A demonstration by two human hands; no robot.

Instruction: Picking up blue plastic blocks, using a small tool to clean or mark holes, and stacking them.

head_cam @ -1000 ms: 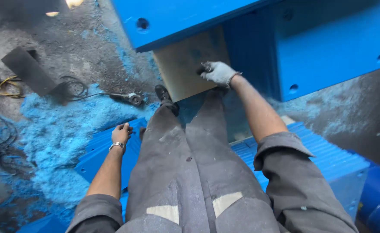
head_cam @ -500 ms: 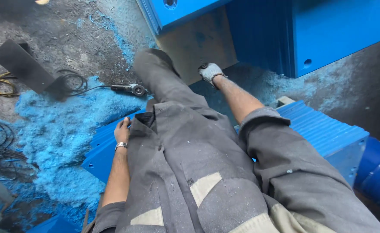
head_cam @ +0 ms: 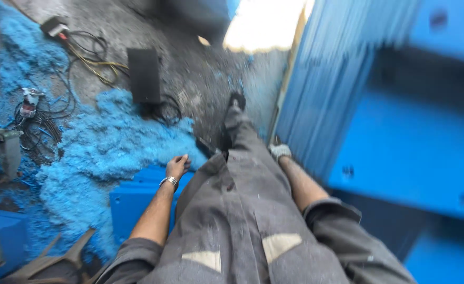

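I am sitting on a flat blue panel [head_cam: 132, 202] with my grey-trousered leg stretched out, the shoe [head_cam: 236, 100] on the dark floor. My left hand [head_cam: 176, 167] is bare, with a metal band at the wrist, and its fingers curl over the panel's far edge. My right hand [head_cam: 280, 151], in a grey-white glove, is low beside my leg at the foot of a big blue ribbed structure [head_cam: 326, 105]. The blur hides whether that hand grips anything.
Heaps of blue shavings [head_cam: 100, 152] cover the floor on the left. Cables [head_cam: 92, 58], a small power tool [head_cam: 30, 101] and a dark flat block [head_cam: 143, 74] lie beyond them. A pale board [head_cam: 263, 23] is at the top.
The view has swung left. My right hand has dropped from the pale board to the base of the blue structure. My left hand stays on the panel's edge.
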